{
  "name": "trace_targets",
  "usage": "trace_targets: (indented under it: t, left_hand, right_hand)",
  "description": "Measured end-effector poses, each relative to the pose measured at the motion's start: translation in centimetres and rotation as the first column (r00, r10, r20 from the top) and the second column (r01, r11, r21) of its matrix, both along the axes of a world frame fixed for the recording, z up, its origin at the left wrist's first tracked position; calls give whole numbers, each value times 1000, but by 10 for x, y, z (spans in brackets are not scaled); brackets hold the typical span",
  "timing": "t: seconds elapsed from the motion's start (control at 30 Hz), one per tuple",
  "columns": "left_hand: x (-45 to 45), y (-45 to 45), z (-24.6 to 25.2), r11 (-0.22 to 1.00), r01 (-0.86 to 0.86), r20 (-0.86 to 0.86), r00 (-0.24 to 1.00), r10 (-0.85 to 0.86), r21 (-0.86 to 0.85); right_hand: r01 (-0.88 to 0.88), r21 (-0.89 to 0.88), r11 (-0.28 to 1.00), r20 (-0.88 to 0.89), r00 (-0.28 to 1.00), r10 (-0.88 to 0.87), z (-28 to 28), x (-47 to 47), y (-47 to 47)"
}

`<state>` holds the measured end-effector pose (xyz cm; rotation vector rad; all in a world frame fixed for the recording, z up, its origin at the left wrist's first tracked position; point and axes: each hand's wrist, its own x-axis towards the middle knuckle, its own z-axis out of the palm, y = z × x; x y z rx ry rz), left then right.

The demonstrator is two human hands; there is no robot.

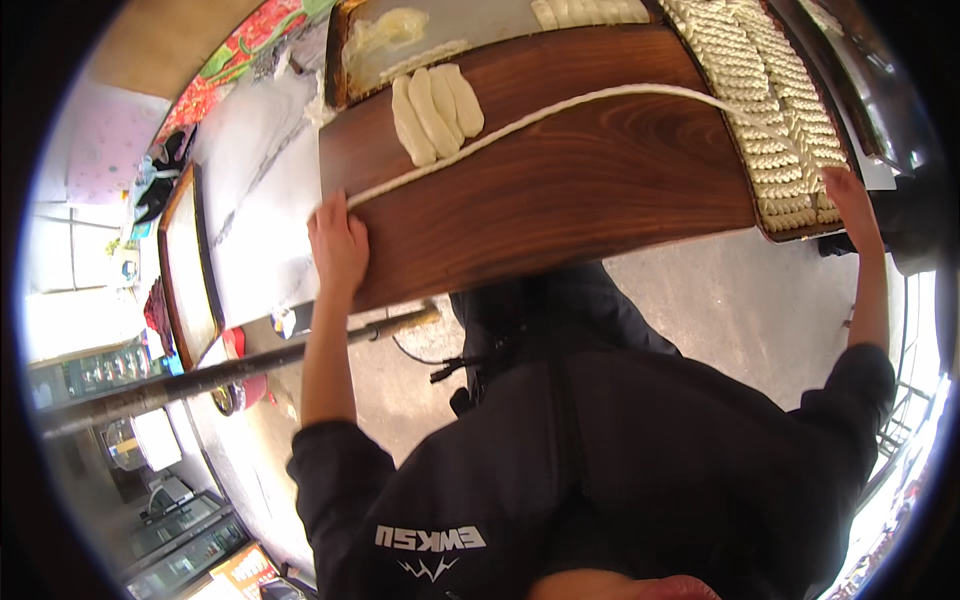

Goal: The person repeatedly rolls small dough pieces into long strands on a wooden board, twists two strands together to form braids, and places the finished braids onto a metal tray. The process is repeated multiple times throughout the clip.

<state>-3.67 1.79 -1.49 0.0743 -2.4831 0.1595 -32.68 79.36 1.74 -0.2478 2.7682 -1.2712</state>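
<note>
A long, thin rope of dough (pixel 559 110) bows across the dark wooden board (pixel 555 202) and over the tray at the right. Its left end is at the fingers of my left hand (pixel 339 240), which rests on the board's left edge. My right hand (pixel 849 199) is raised at the rope's other end, beside the tray; whether its fingers grip the rope is hard to see. Several flat dough strips (pixel 439 112) lie side by side on the board, just behind the rope. Rows of twisted dough pieces (pixel 780 120) fill the right tray.
Behind the board stands a metal tray (pixel 487 37) with an oily patch and more dough strips (pixel 589 13). A marble-patterned tabletop (pixel 262 187) extends to the left, with another dark-rimmed tray (pixel 191 262) at its edge. A metal pole (pixel 247 367) runs below the table's left part.
</note>
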Motion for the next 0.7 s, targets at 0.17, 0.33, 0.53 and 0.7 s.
trace_targets:
  t: [0.17, 0.33, 0.53, 0.7]
  left_hand:
    - [5, 3, -2, 854, -442, 400, 860, 317, 274]
    - [28, 36, 8, 956, -162, 276, 957, 92, 243]
    - [102, 79, 19, 932, -185, 454, 891, 25, 312]
    - [101, 94, 46, 266, -487, 530, 555, -642, 832]
  right_hand:
    - [-111, 220, 969, 257, 965, 53, 7, 5, -7]
    - [-19, 165, 986, -22, 1000, 23, -24, -52, 43]
    - [-30, 197, 980, -184, 981, 68, 25, -40, -86]
    - [-517, 155, 842, -578, 643, 502, 28, 48, -304]
